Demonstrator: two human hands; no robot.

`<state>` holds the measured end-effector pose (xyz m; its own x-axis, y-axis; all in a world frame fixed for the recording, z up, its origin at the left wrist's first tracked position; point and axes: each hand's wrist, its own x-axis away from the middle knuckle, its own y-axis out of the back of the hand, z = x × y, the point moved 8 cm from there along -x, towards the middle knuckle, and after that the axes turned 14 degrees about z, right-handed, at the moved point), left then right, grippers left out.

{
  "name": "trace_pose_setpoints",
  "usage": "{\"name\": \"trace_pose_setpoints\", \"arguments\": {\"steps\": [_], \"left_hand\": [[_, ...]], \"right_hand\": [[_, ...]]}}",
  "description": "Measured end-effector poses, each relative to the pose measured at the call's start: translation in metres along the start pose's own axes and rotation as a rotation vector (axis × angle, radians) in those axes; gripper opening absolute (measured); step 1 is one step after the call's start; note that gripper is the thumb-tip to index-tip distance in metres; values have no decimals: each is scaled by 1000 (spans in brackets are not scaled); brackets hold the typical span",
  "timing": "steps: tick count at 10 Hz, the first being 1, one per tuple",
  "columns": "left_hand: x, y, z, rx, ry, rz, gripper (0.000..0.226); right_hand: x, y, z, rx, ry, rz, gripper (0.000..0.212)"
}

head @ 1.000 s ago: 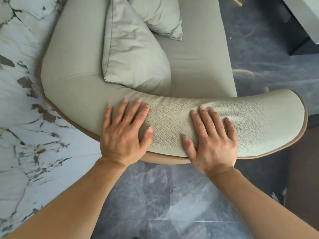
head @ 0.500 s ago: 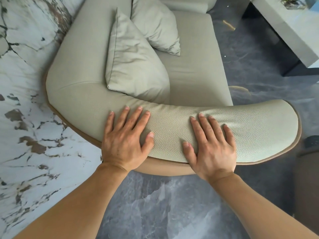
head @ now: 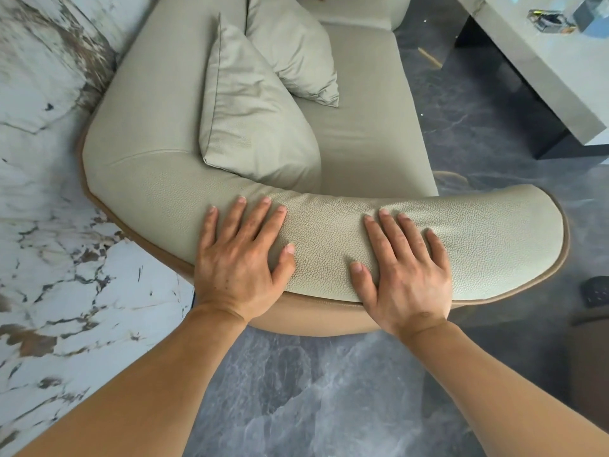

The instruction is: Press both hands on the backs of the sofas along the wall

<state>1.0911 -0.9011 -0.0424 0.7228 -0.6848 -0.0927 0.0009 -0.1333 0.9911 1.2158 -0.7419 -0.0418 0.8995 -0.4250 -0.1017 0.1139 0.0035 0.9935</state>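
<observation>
We see the sofa (head: 346, 133) against the marble wall (head: 43, 225), bare floor (head: 313, 390) beside it. Our left hand (head: 237, 275) and right hand (head: 408, 285) lie flat on its curved back (head: 323, 239), fingers (head: 250, 222) spread, grasping nothing.

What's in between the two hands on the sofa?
Only bare sofa back, pebbled green leather, lies between the left hand and right hand in the head view.

Both hands (head: 239, 272) flat on sofa back (head: 323, 239)
</observation>
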Motion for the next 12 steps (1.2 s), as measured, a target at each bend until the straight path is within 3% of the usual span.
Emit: {"name": "trace_pose_setpoints", "arguments": {"steps": [7, 9, 10, 12], "left_hand": [[-39, -2, 8, -23, -38, -6, 56], [-39, -7, 7, -64, -16, 129, 58], [-40, -4, 6, -83, 32, 239, 64], [-16, 32, 0, -12, 160, 271, 69]], "right_hand": [[-39, -5, -3, 13, -7, 15, 67], [-39, -10, -3, 4, -13, 106, 67], [-41, -11, -3, -15, -25, 235, 71], [-32, 1, -10, -28, 0, 450, 80]]}}
